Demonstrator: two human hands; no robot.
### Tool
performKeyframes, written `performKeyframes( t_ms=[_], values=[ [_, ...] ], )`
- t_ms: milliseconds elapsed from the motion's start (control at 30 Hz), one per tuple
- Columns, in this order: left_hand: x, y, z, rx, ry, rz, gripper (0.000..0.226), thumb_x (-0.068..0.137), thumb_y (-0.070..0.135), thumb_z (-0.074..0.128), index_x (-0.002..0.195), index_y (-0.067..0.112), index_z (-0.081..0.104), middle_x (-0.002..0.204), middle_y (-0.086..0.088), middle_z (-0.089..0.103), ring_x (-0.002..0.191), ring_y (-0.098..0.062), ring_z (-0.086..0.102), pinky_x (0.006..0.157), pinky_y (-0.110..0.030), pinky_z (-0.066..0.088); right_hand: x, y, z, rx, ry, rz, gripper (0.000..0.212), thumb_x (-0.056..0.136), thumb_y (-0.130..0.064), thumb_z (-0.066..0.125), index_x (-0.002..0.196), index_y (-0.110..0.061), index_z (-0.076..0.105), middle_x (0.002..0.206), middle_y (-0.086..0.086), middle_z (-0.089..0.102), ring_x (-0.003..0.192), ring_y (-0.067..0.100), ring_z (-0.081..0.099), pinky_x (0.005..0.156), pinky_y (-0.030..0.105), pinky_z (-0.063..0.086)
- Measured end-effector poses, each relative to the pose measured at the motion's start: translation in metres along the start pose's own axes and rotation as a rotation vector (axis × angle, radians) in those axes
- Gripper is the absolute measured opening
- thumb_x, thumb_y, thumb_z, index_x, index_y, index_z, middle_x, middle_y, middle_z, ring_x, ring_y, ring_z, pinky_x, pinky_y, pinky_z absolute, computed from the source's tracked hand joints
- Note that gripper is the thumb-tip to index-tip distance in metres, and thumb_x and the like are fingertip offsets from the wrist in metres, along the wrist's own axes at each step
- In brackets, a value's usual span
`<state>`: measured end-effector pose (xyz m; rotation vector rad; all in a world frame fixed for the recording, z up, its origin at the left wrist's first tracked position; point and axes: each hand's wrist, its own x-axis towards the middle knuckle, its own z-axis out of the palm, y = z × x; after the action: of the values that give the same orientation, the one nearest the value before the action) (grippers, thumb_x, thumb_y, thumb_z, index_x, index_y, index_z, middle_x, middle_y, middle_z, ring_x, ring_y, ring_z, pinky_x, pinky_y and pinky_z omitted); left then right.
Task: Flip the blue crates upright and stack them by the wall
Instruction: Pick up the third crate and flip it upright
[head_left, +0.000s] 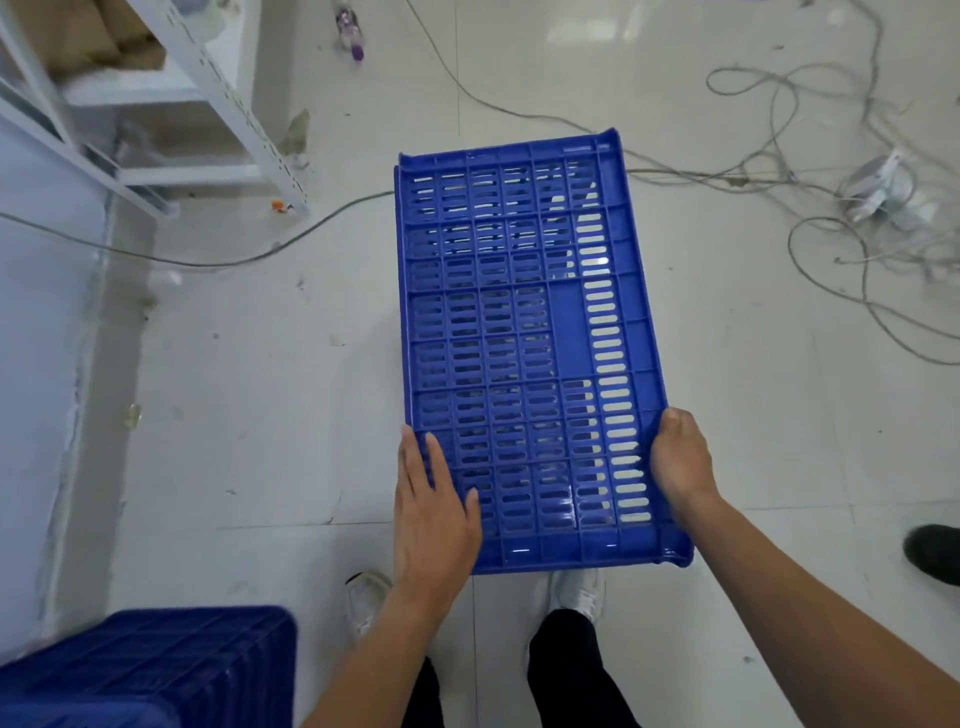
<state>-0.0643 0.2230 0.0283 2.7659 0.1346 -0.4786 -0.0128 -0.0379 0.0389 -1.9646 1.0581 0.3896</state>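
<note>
Pale tiled floor (260, 389) fills the frame, with loose cables (810, 218) trailing across the upper right and a white metal shelf (218, 78) holding cardboard boxes (124, 41) at upper left. At centre, a blue crate (519, 312) is held above the floor, its slotted panel facing the camera; tiles show through the slots and no contents are visible. The left hand (431, 514) lies flat on its near left corner, fingers straight. The right hand (680, 462) grips its right rim, fingers curled under. A second blue crate (156, 670) sits at lower left beside the wall (31, 312).

Crate (524, 353) held above the floor, second crate (156, 670) lower left, shelving (218, 93) upper left, cables (831, 171) right
</note>
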Motion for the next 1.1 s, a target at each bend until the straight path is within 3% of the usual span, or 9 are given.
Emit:
performKeyframes(
  t_ms=[67,167,300,467,700,800,900,1000,1100],
  values=[
    [-0.005,0.000,0.004,0.039,-0.028,-0.015,0.080,0.100,0.046,0.039,0.155,-0.001,0.005,0.162,-0.012,-0.023,0.153,-0.027,0.005,0.121,-0.038,0.025,0.003,-0.004,-0.003,0.002,-0.007,-0.023,0.038,0.105,-0.032,0.021,0.119,-0.014,0.051,0.107,0.006,0.061,0.098,0.026,0.059,0.093,0.046,0.048],
    [-0.005,-0.003,0.004,0.069,-0.039,-0.037,0.082,0.099,0.050,0.035,0.155,-0.001,0.004,0.161,-0.009,-0.027,0.152,-0.026,0.008,0.119,-0.037,0.030,0.006,-0.008,-0.005,-0.043,-0.006,-0.020,0.035,0.105,-0.028,0.022,0.104,-0.011,0.053,0.102,0.010,0.061,0.092,0.027,0.058,0.086,0.042,0.047],
    [-0.004,-0.008,-0.003,0.095,-0.065,-0.046,0.083,0.099,0.052,0.033,0.155,-0.001,0.001,0.161,-0.010,-0.026,0.152,-0.026,0.008,0.117,-0.039,0.032,0.003,-0.014,-0.006,-0.061,-0.040,-0.015,0.042,0.104,-0.037,0.024,0.103,-0.010,0.057,0.101,0.010,0.063,0.094,0.030,0.059,0.089,0.044,0.047],
    [0.001,-0.032,-0.016,0.077,-0.128,-0.111,0.086,0.099,0.055,0.028,0.154,0.000,-0.007,0.158,-0.006,-0.034,0.152,-0.025,0.007,0.120,-0.038,0.025,-0.029,-0.022,0.008,-0.095,-0.024,-0.098,0.047,0.103,-0.045,0.027,0.096,-0.011,0.058,0.086,0.004,0.062,0.081,0.025,0.057,0.072,0.036,0.039],
    [0.021,-0.123,-0.048,0.128,-0.256,-0.085,0.087,0.096,0.064,0.021,0.156,0.010,-0.009,0.156,0.001,-0.038,0.153,-0.018,-0.003,0.122,-0.041,0.020,-0.087,-0.062,0.051,-0.005,-0.045,-0.274,0.051,0.102,-0.048,0.034,0.067,-0.012,0.038,0.062,0.001,0.046,0.057,0.017,0.040,0.059,0.038,0.034],
    [0.034,-0.170,-0.063,0.179,-0.318,-0.118,0.085,0.095,0.068,0.020,0.157,0.018,-0.009,0.160,0.002,-0.031,0.153,-0.018,-0.007,0.123,-0.041,0.016,-0.109,-0.084,0.085,-0.017,-0.122,-0.366,0.047,0.102,-0.047,0.035,0.078,-0.009,0.049,0.069,0.004,0.054,0.065,0.021,0.050,0.068,0.042,0.042],
    [0.042,-0.209,-0.069,0.123,-0.344,-0.156,0.080,0.094,0.069,0.020,0.158,0.026,-0.002,0.164,0.002,-0.017,0.153,-0.022,0.001,0.121,-0.043,0.022,-0.130,-0.108,0.122,-0.076,-0.228,-0.395,0.043,0.104,-0.045,0.031,0.115,-0.010,0.054,0.086,0.003,0.060,0.089,0.029,0.059,0.074,0.039,0.041],
    [0.038,-0.212,-0.085,-0.163,-0.223,-0.165,0.067,0.098,0.057,0.031,0.156,0.025,0.023,0.166,0.001,-0.002,0.149,-0.025,0.022,0.115,-0.046,0.034,-0.154,-0.133,0.158,-0.116,-0.337,-0.360,0.042,0.105,-0.043,0.027,0.130,-0.014,0.043,0.093,0.004,0.056,0.091,0.028,0.054,0.083,0.043,0.044],
    [0.030,-0.193,-0.108,-0.466,-0.101,-0.137,0.046,0.100,0.037,0.048,0.146,0.028,0.043,0.164,0.003,0.018,0.145,-0.014,0.031,0.115,-0.039,0.034,-0.175,-0.155,0.199,-0.174,-0.406,-0.359,0.047,0.105,-0.044,0.026,0.137,-0.011,0.038,0.111,0.009,0.063,0.104,0.036,0.059,0.093,0.050,0.046]
  ],
)
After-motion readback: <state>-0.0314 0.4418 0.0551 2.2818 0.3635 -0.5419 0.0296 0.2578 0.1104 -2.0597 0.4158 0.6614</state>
